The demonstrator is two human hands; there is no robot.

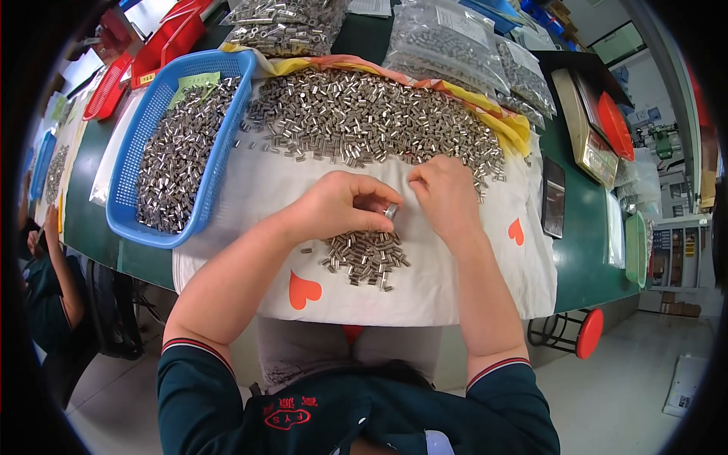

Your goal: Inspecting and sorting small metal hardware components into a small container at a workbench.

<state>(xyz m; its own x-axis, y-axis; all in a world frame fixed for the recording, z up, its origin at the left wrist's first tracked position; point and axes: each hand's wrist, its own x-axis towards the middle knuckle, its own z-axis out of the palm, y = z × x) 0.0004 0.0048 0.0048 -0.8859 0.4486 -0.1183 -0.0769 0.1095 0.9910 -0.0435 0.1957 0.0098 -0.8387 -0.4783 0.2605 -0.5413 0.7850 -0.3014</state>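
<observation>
My left hand (345,203) is closed, with short silvery metal sleeves (390,211) pinched between its thumb and fingers. Just to its right, my right hand (444,189) has its fingers curled together at the near edge of the big heap; whatever they may hold is hidden. Below the left hand lies a small pile of the same metal sleeves (365,259) on a white cloth (409,299) with orange hearts. Beyond both hands spreads the large heap of sleeves (364,114), bordered at the back by the cloth's yellow and orange edge (508,129).
A blue plastic basket (121,201) full of metal sleeves stands at the left. Bulging clear bags of parts (447,45) line the back. On the green table (576,265) at the right lies a dark phone (553,197). A red stool (589,334) stands below. Another person (49,280) sits far left.
</observation>
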